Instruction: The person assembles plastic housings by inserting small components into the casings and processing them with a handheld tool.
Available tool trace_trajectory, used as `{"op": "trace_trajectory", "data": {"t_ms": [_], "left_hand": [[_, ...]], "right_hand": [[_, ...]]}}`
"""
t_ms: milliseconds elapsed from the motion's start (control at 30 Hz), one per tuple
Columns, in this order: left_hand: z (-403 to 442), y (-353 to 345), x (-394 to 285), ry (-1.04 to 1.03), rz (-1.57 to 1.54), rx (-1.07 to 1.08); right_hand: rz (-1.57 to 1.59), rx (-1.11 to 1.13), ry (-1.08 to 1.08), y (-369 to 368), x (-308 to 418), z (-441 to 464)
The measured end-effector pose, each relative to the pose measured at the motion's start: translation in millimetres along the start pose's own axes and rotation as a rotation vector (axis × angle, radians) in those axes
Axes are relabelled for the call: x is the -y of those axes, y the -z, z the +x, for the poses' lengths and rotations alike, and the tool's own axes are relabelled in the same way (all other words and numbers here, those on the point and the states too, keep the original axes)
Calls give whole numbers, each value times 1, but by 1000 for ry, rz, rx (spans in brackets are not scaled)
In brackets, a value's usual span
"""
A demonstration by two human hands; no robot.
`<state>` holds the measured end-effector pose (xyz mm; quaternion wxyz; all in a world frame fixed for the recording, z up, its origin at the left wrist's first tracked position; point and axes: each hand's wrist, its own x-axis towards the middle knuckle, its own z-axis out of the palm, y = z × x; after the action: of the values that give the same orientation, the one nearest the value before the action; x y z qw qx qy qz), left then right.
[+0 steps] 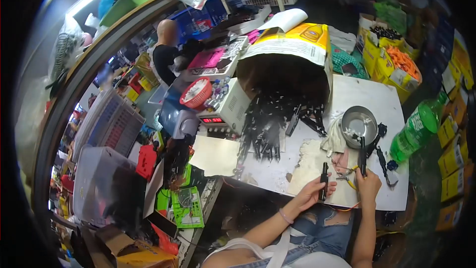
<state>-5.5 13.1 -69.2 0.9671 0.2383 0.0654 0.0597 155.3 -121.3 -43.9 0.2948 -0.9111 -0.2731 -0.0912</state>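
Observation:
Near the table's front edge, my left hand (311, 193) has its fingers round a slim black cylindrical part (324, 181), held upright. To its right, my right hand (368, 184) grips a longer black tool-like object (362, 158), whose exact kind I cannot make out. Between the two hands lie pliers with yellow handles (350, 178). Just beyond my right hand stands a round metal bowl (359, 123) with small white pieces inside. A pile of black parts (267, 124) spills from the mouth of a yellow and white sack (317, 44) on the white table (391, 99).
A green bottle (416, 129) stands at the table's right. Left of the pile sit a power supply (225, 109) with a red display and a red basket (197, 93). A person (164, 52) sits at the back left. Yellow sacks (382, 59) hold orange and black parts.

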Motion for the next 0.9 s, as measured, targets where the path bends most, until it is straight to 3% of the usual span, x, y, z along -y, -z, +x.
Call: {"op": "trace_trajectory", "data": {"t_ms": [233,300,400,433,467,533,600,733,800,900], "left_hand": [[1,-1,2,27,45,13],[4,-1,4,14,70,9],[11,25,14,29,151,-18],[11,30,13,34,193,-39],[4,10,8,8,150,-93],[2,2,8,-29,148,-103],[0,8,10,-60,149,-95],[-2,2,7,-84,160,-77],[-1,0,7,-88,174,-75],[-1,-4,7,-108,177,-127]], "right_hand": [[-17,56,-54,4,3,2],[276,-13,-100,0,-3,3],[932,29,-338,4,-18,-2],[839,-122,-97,-28,-51,-11],[1317,-65,-394,2,-32,-18],[1459,-73,-551,31,-32,-41],[1388,-257,-562,50,-37,-73],[1281,-652,-846,55,-75,-144],[1203,-774,-982,58,-101,-177],[1003,-785,-1148,54,-140,-221]]}}
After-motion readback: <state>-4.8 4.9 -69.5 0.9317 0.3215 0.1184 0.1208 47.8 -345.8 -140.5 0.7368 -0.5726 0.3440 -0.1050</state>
